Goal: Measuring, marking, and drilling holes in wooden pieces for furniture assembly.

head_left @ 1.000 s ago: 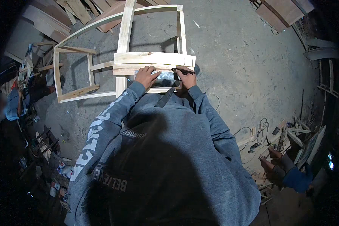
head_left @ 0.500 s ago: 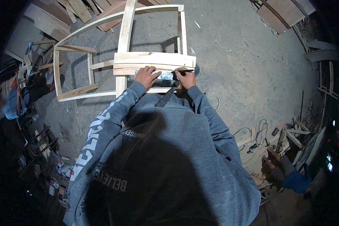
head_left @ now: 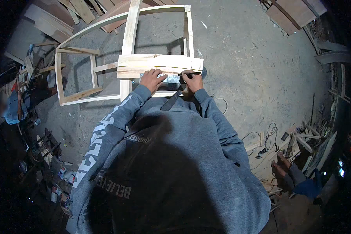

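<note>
Pale wooden boards (head_left: 158, 61) lie side by side across a wooden frame (head_left: 128, 33) with curved rails. On the near board's edge rests my left hand (head_left: 151, 80), fingers spread and pressing down. Beneath and beside its fingertips is a shiny, clear-looking flat piece (head_left: 172, 79), partly hidden. My right hand (head_left: 194, 82) pinches a slim black pen-like tool (head_left: 189, 73) near the boards' right end, its tip pointing left along the wood. A dark strap (head_left: 171, 101) hangs between my forearms.
Planks and sheets (head_left: 48, 23) are stacked at the far left, with more panels (head_left: 292, 15) far right. A person (head_left: 17, 103) is at the left edge; another person's hands (head_left: 282, 163) show at lower right, near cables (head_left: 271, 140) and scrap wood (head_left: 306, 142).
My hands and the boards stay almost where they were. The person at lower right has shifted slightly.
</note>
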Demonstrator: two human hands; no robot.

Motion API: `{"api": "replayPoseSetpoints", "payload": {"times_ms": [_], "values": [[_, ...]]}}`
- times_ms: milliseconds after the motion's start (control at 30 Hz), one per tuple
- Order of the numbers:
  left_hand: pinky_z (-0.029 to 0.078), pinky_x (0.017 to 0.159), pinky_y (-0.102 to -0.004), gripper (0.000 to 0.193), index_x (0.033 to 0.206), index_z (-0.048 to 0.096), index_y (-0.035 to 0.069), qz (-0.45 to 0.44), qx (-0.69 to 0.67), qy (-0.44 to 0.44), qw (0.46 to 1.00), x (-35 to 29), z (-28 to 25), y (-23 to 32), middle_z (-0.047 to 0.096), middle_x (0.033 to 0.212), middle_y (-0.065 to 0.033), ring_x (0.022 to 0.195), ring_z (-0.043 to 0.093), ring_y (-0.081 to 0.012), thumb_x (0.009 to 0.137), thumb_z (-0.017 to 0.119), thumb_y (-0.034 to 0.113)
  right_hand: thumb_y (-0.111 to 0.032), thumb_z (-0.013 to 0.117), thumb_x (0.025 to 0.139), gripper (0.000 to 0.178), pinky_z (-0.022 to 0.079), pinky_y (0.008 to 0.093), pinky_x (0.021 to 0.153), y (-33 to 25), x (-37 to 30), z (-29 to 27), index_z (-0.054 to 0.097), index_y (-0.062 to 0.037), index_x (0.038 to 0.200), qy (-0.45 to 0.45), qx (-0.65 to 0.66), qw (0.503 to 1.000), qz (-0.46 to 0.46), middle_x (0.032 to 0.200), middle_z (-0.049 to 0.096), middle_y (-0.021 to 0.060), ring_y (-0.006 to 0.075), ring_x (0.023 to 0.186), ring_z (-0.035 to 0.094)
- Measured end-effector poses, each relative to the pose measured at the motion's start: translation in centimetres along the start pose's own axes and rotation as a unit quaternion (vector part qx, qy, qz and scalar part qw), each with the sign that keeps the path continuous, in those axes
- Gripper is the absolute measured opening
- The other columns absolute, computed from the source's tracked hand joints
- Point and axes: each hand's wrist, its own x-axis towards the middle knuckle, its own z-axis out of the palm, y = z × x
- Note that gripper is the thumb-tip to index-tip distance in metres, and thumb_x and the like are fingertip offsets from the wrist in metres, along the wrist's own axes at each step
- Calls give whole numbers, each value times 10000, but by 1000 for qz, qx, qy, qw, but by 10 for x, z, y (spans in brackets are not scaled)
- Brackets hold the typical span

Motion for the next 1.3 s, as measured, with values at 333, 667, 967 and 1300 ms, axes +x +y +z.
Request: {"api": "replayPoseSetpoints", "payload": {"times_ms": [333,667,967,1300], "values": [[480,932,-437,443,1320,701,253,-5,3,-9,1000,-6,7,-5,593,1230,-58,1123,555,-275,881,750,279,-264,679,991,317,569,365,874,-26,-10,-22,750,-33,1195,108,258,960,8,996,776,169,248,927,750],[478,949,-447,434,1330,699,258,-16,-13,-21,1000,-4,4,-4,596,1241,-62,1131,556,-280,898,735,282,-186,626,1026,342,547,392,934,-2,-56,-56,651,-13,1320,186,88,978,-28,1133,749,172,270,1063,719],[481,938,-453,436,1333,697,237,-9,-41,10,999,11,0,-8,608,1229,-71,1116,565,-295,903,742,293,-120,634,1002,359,558,352,903,-14,-48,-55,624,16,1334,199,189,961,16,1142,753,165,247,1019,733],[482,1000,-455,436,1324,697,219,-46,0,-14,999,82,-18,-47,619,1308,-64,1201,561,-302,902,749,315,-13,629,955,396,567,346,968,7,34,-54,614,32,1348,211,107,970,-59,1177,754,190,257,1104,735]]}}
